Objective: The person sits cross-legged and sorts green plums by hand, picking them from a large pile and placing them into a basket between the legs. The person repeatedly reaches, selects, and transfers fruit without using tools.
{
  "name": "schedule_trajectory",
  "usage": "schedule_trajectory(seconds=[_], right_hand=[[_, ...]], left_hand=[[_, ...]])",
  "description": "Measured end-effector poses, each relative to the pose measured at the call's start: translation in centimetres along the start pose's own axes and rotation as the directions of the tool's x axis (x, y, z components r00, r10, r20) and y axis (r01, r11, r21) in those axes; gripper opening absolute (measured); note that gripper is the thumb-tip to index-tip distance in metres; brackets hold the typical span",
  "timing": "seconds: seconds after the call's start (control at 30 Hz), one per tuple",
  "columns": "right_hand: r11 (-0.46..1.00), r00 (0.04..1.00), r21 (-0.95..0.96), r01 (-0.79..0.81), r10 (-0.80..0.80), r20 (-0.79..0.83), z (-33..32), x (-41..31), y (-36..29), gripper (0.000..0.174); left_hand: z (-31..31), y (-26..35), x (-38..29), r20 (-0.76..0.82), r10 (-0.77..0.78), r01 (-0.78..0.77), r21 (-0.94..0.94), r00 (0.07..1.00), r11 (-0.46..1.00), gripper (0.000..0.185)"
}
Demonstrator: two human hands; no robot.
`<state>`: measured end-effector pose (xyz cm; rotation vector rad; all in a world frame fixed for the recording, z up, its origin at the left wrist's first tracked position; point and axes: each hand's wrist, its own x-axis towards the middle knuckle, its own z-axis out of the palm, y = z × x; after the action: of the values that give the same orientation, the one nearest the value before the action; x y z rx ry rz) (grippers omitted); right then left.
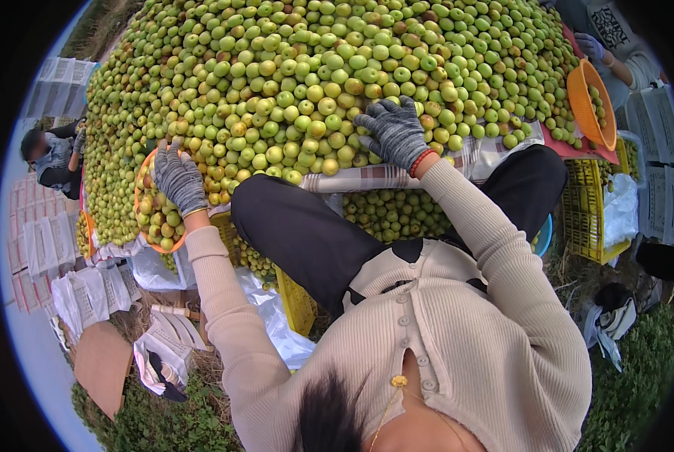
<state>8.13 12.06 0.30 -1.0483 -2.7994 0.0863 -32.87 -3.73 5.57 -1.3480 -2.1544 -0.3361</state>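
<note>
A wide heap of green fruit (pixel 292 85), apparently jujubes and some browned, spreads before me. My right hand (pixel 393 131), in a grey knit glove, lies palm down on its near edge, fingers spread and touching fruit. Farther left, my left hand (pixel 180 178) in a matching glove is over the right side of an orange plastic basket (pixel 167 248). That basket holds mostly brownish jujubes (pixel 159 209). The left palm is hidden, so whether a fruit is under it cannot be seen. A checked cloth (pixel 354 178) shows under the heap's front edge.
Below the cloth, a crate holds more jujubes (pixel 396 214). Yellow crates (pixel 297 299) (pixel 588 212) stand at both sides. At right, a gloved co-worker's hand (pixel 590 46) is near another orange basket (pixel 591 107). Another person (pixel 57 158) sits far left. White-covered crates (pixel 91 296) are stacked behind.
</note>
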Motion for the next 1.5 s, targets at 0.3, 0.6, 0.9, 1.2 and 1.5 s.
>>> schedule_trajectory(seconds=[0.3, 0.6, 0.9, 1.2, 1.5], right_hand=[[0.941, 0.993, 0.326, -0.085, 0.105, -0.045, 2.1, -6.4, 1.6, 0.039], [0.813, 0.896, 0.558, -0.168, 0.362, -0.258, -1.1, -5.8, 8.0, 0.034], [0.827, 0.839, 0.154, -0.54, 0.544, 0.017, -0.4, 0.1, 13.0, 0.036], [0.927, 0.948, 0.203, -0.314, 0.295, 0.118, -0.3, 1.4, 9.3, 0.037], [-0.269, 0.88, 0.877, -0.399, 0.157, 0.448, -2.7, -5.4, 6.1, 0.022]], left_hand=[[2.0, 28.5, 3.0, 0.306, 0.572, -0.352, -0.545, 0.761, 0.761, 0.039], [2.3, 28.8, 1.7, 0.371, 0.368, -0.052, -0.641, 0.852, 0.766, 0.04], [-0.6, 27.0, -3.9, 0.628, 0.169, 0.65, -0.746, 0.76, -0.148, 0.042], [-0.8, 27.0, -5.9, 0.709, 0.213, 0.734, -0.599, 0.672, -0.322, 0.049], [-3.8, 30.0, -8.4, 0.311, 0.188, 0.238, -0.913, 0.932, 0.332, 0.048]])
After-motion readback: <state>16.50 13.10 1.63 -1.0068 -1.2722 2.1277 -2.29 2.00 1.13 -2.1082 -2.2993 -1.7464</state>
